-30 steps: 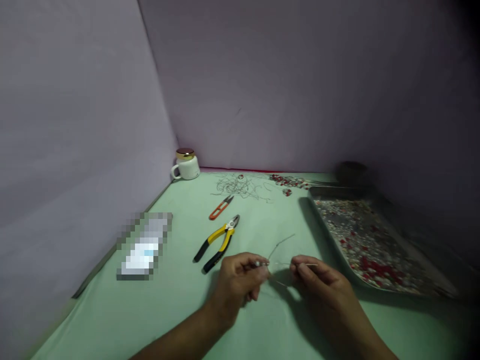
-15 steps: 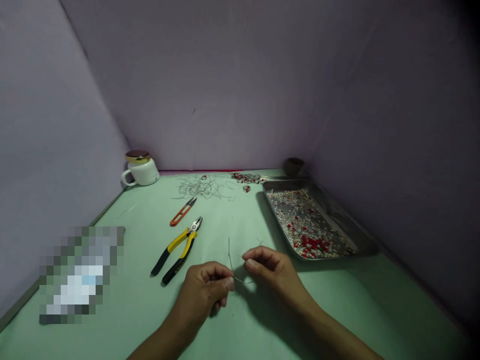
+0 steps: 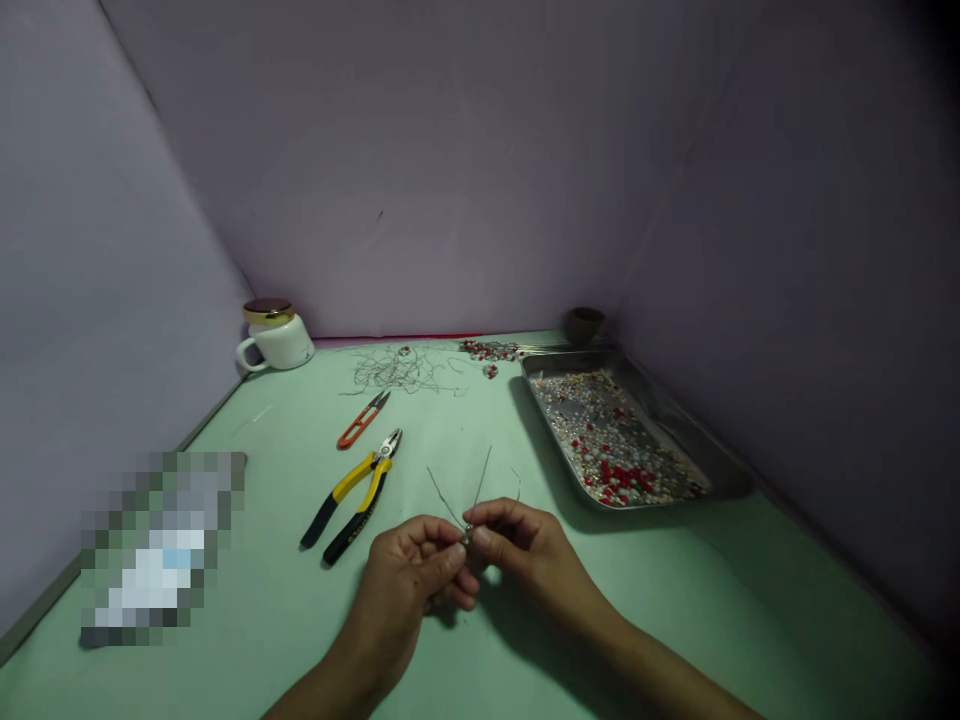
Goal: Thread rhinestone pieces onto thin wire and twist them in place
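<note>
Between my two hands, over the near middle of the green table, is a small beaded wire piece (image 3: 468,534). My left hand (image 3: 420,580) pinches it between thumb and fingertips. From the other side, the thumb and forefinger of my right hand (image 3: 536,550) close on the same piece. Two thin wire ends (image 3: 484,475) stick up from it in a V. Its beads are mostly covered by my fingertips. A loose bit of wire (image 3: 517,482) shows just behind my right hand.
Left of my hands lie yellow-black pliers (image 3: 360,495) and orange thread snips (image 3: 363,420). A metal tray (image 3: 559,445) of beads stands at right. Behind are tangled wires (image 3: 397,372), red-beaded pieces (image 3: 491,351), a lidded white mug (image 3: 281,342), a dark bowl (image 3: 583,325). A blurred object (image 3: 161,550) lies far left.
My right hand has moved left to meet my left hand and now pinches the beaded wire piece too. The wire ends have swung from one upright strand into a V.
</note>
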`<state>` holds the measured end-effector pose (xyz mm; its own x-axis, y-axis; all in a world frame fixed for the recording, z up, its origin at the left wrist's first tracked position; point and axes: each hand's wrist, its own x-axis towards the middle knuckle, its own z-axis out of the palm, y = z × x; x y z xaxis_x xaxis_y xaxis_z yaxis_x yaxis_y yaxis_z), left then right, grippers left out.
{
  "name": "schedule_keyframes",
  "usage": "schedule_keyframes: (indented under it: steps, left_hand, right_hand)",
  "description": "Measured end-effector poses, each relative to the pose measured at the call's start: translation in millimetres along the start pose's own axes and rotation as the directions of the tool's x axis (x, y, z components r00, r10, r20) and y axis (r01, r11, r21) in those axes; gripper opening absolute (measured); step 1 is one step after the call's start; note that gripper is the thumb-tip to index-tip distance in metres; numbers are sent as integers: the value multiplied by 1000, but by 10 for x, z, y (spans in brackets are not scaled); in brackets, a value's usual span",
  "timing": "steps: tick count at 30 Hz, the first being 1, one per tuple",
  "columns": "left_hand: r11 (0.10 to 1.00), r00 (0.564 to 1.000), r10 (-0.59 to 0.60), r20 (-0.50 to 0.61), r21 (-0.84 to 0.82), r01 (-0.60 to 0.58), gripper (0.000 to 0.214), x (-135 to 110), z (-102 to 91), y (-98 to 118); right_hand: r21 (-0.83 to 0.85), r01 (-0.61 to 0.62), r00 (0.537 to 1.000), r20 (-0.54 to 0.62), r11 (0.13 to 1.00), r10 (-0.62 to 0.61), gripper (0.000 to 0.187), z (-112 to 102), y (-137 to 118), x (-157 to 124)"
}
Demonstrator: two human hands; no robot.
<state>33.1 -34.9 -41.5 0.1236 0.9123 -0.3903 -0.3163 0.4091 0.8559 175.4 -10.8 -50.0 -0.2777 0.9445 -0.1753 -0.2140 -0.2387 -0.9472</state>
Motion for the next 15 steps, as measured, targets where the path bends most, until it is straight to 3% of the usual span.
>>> schedule_keyframes:
  steps: [7,15]
  left_hand:
    - [1000,999,15,49,1,-15,18,2,22,-21]
    - [1000,1000,2,21,7,-2,19,-28,37,9]
  right_hand:
    - [-30,-9,1000,-11,1000,8,27,28,1,-21]
    - [-66,-6,1000,2,998,6,18,23,4,-28]
